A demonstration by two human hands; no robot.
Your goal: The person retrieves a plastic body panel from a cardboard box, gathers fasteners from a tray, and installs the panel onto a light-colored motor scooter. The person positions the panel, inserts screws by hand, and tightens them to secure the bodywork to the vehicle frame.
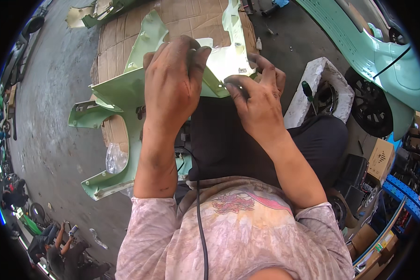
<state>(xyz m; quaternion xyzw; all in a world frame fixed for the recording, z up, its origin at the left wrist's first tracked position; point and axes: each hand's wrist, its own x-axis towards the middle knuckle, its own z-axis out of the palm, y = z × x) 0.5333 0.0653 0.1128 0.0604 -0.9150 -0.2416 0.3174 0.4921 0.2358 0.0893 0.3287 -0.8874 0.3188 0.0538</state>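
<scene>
A pale green plastic scooter panel (226,60) rests across my lap, its inner side up, with small clips and holes along the edge. My right hand (261,95) pinches its right edge between thumb and fingers. Over the panel's left part, my left hand (172,81) is closed, thumb and forefinger nearly meeting; what it pinches is mostly hidden. Left of my left forearm lies another green panel (134,123), curved, with a piece of clear plastic film (116,158) beside it.
Flattened cardboard (186,21) lies under the panels. To the right, a white foam box (296,102) holds a green-handled screwdriver (307,89). Beyond it stands a green scooter body (392,70) with a black wheel (368,105). A black cable (199,224) hangs before my chest. People (63,254) work at lower left.
</scene>
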